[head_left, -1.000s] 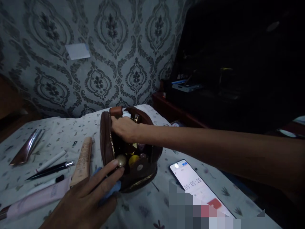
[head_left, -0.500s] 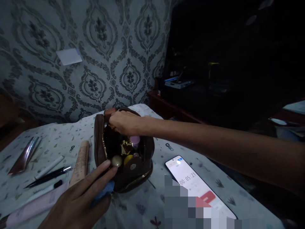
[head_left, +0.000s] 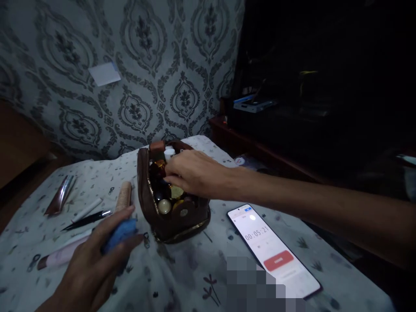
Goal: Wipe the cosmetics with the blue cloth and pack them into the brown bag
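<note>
An unzipped brown toiletry bag (head_left: 182, 227) stands on the patterned cloth, filled with small bottles and jars. In it I see a white cap (head_left: 169, 153), a pale round lid (head_left: 164, 206) and something yellow and shiny (head_left: 177, 191). My right hand (head_left: 191, 173) reaches in over the bag's right side, fingers curled down among the contents; what they grip is hidden. To the bag's left, my left hand (head_left: 94, 255) holds a blue, soft-looking wad (head_left: 120, 235) between thumb and fingers. Beside that hand lie a beige tube (head_left: 124, 196) and a pink tube (head_left: 65, 255), partly covered.
A metallic pink tube (head_left: 60, 195), a white pen-like stick (head_left: 87, 209) and a black pen (head_left: 86, 220) lie at the left. On the right a phone (head_left: 276, 247) shows a timer. Patterned wallpaper (head_left: 143, 65) rises behind; a dark red ledge (head_left: 253, 149) runs along the right.
My left hand has drawn back left from the bag's front with the blue wad. My right hand has shifted from the bag's back toward its middle, uncovering the white cap. The view has shifted slightly.
</note>
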`<control>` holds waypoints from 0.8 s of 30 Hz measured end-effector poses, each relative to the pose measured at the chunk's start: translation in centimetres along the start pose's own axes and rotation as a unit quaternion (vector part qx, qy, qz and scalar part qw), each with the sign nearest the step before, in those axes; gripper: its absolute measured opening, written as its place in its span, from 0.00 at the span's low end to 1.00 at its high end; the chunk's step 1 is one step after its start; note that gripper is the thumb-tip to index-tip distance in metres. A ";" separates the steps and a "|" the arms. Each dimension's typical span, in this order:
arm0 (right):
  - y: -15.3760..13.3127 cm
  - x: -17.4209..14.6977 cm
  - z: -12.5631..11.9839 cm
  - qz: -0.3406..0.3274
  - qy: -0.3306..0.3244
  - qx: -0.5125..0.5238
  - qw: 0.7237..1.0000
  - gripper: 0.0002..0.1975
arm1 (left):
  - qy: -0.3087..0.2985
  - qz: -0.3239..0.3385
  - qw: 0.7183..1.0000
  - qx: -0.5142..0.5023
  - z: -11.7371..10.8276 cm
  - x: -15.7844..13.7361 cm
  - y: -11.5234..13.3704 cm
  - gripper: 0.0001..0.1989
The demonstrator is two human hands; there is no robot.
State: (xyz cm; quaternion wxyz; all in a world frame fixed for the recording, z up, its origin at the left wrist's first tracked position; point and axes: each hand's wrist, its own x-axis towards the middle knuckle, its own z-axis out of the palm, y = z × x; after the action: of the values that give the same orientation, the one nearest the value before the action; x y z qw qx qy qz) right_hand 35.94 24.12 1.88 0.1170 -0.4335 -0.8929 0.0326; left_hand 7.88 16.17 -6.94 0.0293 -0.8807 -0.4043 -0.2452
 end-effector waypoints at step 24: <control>-12.3 -10.0 8.5 -0.147 -0.118 0.160 0.969 0.14 | -0.123 -0.317 0.927 0.161 -2.4 -4.9 -9.0 0.22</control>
State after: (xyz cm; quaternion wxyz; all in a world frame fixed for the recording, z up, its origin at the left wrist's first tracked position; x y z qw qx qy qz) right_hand 30.48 9.03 -6.20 0.0823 -0.2661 -0.9376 0.2083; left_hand -2.36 18.16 -8.35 0.0414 -0.7134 -0.6967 -0.0627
